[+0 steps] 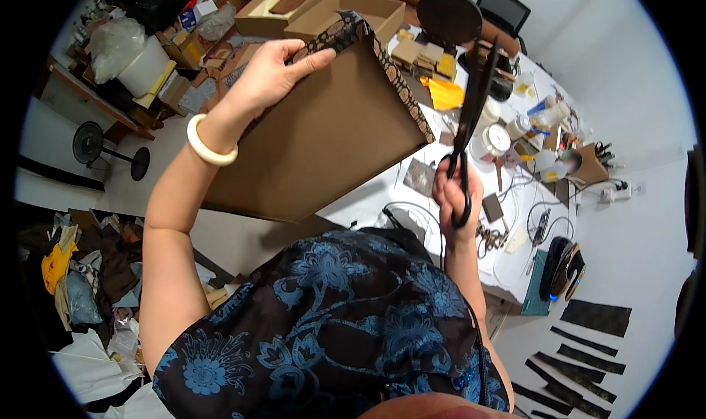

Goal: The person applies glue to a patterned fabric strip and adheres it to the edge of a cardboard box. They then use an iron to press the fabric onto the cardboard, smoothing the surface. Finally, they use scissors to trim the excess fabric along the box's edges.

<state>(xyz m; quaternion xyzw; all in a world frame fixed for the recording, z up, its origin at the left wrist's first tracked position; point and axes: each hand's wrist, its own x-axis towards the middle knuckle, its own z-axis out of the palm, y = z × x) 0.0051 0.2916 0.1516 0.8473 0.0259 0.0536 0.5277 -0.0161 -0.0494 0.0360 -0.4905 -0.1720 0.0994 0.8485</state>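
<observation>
My left hand (283,73) grips the far left edge of a shallow brown cardboard box lid (331,136), thumb lying over the rim. Dark floral-patterned covering runs along the lid's far and right edges, and its plain brown face is turned up towards me. On the right, my right hand (457,202) is closed round the handles of large black scissors (471,110). Their long blades point up and away, slightly parted at the tips and apart from the lid. The fingers beneath the lid are hidden.
A cluttered white table (368,195) holds white jars (494,141), orange-yellow scraps (445,93) and cables. Cardboard boxes (346,15) stand behind. A black fan (90,143) is at far left, above a heap of scraps (84,287). Dark strips (581,375) hang on the right wall.
</observation>
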